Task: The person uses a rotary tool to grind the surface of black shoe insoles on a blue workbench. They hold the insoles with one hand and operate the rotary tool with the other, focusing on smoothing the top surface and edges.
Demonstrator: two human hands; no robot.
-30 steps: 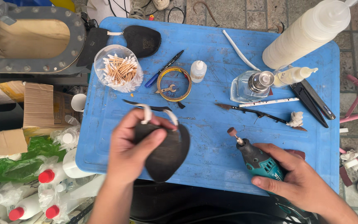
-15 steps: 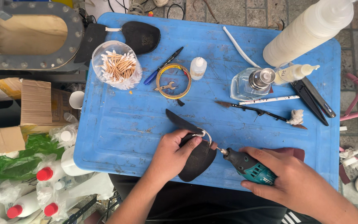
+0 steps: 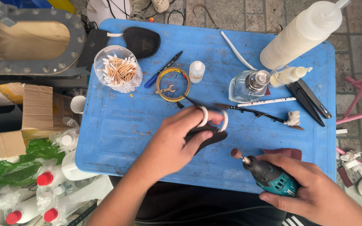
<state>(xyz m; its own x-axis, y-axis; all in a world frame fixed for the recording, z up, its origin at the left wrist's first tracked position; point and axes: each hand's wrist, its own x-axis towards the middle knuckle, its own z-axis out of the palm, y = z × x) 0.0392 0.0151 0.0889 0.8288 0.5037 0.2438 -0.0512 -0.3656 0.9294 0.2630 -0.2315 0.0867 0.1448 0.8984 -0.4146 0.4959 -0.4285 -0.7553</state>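
The left hand (image 3: 177,144) has its taped fingers (image 3: 203,116) closed around a dark leather piece (image 3: 210,138) held over the middle of the blue table (image 3: 118,125); the right hand (image 3: 311,190) grips a teal rotary tool (image 3: 269,175) near the front edge, its tip just clear of the leather. Bare table lies to the left. Half a second ago tip and leather met. Beyond stand a tape ring (image 3: 173,85), a swab cup (image 3: 118,69) and a glass bottle (image 3: 248,86)

Flat black leather piece (image 3: 208,138), curved edge, held tilted above the blue plastic desk (image 3: 118,129); teal-and-black handheld rotary tool (image 3: 269,175), brown sanding tip pointing toward it, apart.
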